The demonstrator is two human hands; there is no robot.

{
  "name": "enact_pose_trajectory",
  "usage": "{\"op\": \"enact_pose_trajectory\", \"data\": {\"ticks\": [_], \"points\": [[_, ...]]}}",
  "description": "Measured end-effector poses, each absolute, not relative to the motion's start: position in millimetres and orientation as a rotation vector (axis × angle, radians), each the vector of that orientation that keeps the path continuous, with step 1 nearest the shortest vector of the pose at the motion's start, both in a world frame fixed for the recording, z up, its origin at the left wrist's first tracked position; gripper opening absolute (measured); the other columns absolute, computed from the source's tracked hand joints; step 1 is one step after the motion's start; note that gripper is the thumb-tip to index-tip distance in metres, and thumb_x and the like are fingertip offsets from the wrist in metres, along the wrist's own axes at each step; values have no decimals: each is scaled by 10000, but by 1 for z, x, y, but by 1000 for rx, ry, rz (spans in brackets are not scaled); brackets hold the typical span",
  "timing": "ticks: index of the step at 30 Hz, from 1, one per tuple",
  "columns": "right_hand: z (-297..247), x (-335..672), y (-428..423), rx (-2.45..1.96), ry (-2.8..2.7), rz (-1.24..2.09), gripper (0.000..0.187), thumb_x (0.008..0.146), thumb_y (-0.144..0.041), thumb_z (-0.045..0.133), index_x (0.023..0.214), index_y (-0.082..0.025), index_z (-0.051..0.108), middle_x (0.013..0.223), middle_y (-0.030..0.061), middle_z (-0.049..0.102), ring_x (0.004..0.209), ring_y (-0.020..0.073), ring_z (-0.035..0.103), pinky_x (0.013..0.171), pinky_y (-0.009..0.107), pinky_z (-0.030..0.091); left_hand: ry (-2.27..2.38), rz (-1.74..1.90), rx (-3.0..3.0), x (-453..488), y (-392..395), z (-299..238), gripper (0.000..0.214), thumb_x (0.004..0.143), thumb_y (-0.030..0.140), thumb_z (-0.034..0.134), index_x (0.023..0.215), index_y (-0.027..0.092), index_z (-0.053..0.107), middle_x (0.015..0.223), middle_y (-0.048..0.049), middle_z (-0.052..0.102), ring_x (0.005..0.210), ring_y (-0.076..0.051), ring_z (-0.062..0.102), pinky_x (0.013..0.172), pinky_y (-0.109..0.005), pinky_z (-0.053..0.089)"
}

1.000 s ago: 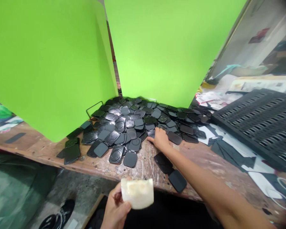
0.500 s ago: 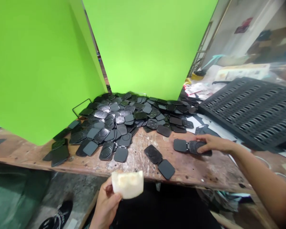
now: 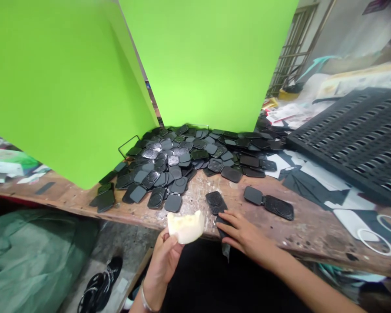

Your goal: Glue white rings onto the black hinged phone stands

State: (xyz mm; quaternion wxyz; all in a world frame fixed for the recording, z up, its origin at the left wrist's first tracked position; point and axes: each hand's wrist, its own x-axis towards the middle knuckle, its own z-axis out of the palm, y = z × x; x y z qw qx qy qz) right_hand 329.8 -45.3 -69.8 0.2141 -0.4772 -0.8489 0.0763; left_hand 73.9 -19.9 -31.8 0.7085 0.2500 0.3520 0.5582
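left case [image 3: 216, 202] and right case [image 3: 279, 207] are out before the pile [image 3: 172, 158], many more heaped, left hand [image 3: 164, 256] clamped on white chunk [image 3: 185, 229], right hand [image 3: 246, 234] touching left case, fingers apart.

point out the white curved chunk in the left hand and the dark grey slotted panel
White curved chunk [image 3: 186, 229]: head view, middle of its face
Dark grey slotted panel [image 3: 355, 139]: head view, its slotted upper face

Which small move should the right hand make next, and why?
Perhaps the right hand should close around the flat black hinged piece with rounded corners, since the hand lies open over the nearer half, by the front edge of the brown wooden table.
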Motion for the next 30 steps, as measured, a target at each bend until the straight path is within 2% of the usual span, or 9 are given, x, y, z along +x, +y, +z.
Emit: {"op": "enact_pose_trajectory", "data": {"ticks": [3,6,9,13,17,19,24,27,30], "points": [[-76,292,-39,-1464,-2216,14,438,811,-253,728,1225,-134,647,1213,190,629,1091,332,593,913,512,546,708,1234,515,72,-19,-32,331,638,251,885,946,205,774,991,-62,779,916,-221,735,799,-228,588],[-73,263,-35,-1548,-2116,-59,449,764,-239,773,1185,-138,655,1176,180,635,1051,333,593,876,499,557,685,1236,480,71,-20,-32,291,675,205,860,953,207,776,1004,-58,777,927,-216,733,760,-203,590],[-69,263,-35,-1552,-2058,7,439,784,-295,758,1181,-147,647,1227,176,615,1111,332,568,924,491,534,719,1259,457,68,-21,-31,345,689,189,845,1022,218,763,1035,-56,771,950,-234,729,740,-212,598],[-64,317,-32,-1724,-1879,-41,374,890,-355,621,1199,-145,633,1284,178,595,1172,336,532,980,513,476,777,1269,452,65,-17,-32,475,597,211,899,1051,219,758,1004,-66,776,925,-262,735,702,-225,611],[-56,383,-16,-2214,-1693,-19,412,891,-313,601,1231,-80,603,1241,216,606,1121,355,555,927,476,477,816,1318,442,64,-11,-34,418,581,229,908,975,207,772,1007,-69,776,899,-252,739,703,-229,615],[-51,402,-7,-2300,-1685,120,481,871,-342,629,1286,-108,566,1251,197,598,1094,334,582,888,431,487,820,1325,446,65,-9,-35,383,579,226,906,938,202,775,995,-61,778,868,-237,743,694,-224,615],[-28,417,-2,-2143,-1858,266,636,729,-322,756,1317,-226,534,1181,117,619,1027,279,606,829,356,479,807,1320,467,69,-9,-29,481,557,235,917,1011,218,759,1019,-62,774,901,-243,738,735,-228,608],[-6,413,-9,-2002,-1978,161,582,736,-259,709,1295,-252,550,1144,98,607,1012,259,592,819,338,472,823,1319,475,69,-12,-27,590,553,246,921,1110,226,727,1057,-75,765,927,-260,733,720,-227,606],[6,397,-19,-1731,-2207,89,606,703,-121,643,1289,-251,563,1134,83,598,991,224,581,827,313,469,822,1305,483,67,-14,-30,603,583,248,907,1151,217,706,1048,-81,766,941,-264,728,722,-237,604]]}}
